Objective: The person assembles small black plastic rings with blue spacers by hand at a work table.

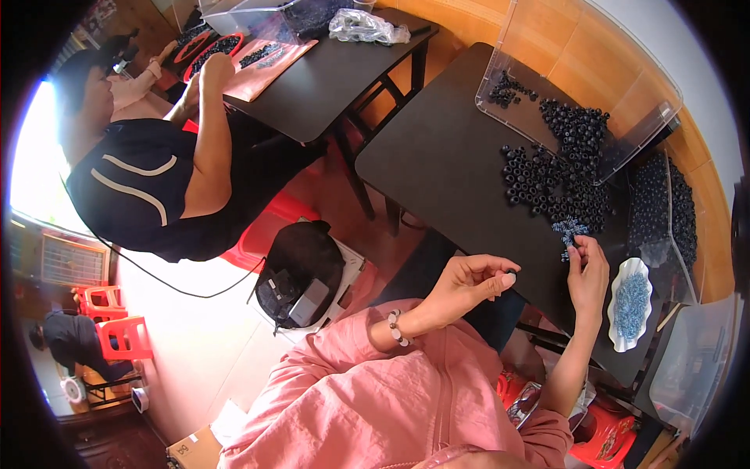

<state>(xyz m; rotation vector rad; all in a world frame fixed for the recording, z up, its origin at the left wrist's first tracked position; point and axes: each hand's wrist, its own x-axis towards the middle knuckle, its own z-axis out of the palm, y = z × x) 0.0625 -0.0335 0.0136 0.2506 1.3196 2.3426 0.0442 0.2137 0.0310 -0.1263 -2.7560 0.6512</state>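
My left hand (472, 288) is closed in a pinch over the table's near edge, with a small black round piece (512, 272) between thumb and fingertips. My right hand (587, 275) reaches over the dark table (437, 148), thumb and forefinger together at the edge of a small heap of blue-silver bits (570, 227). Whatever the right fingertips pinch is too small to make out. Beyond that heap spreads a pile of small black hollow round pieces (539, 184). Beside my right hand stands a white scalloped dish (622, 342) holding more blue-silver bits.
A clear plastic bin (508, 59) lies tipped, black pieces spilling from it. Another clear box (664, 211) of black pieces stands at the right. At left a co-worker (141, 172) sits at another dark table (312, 102). A black backpack (301, 270) stands between us.
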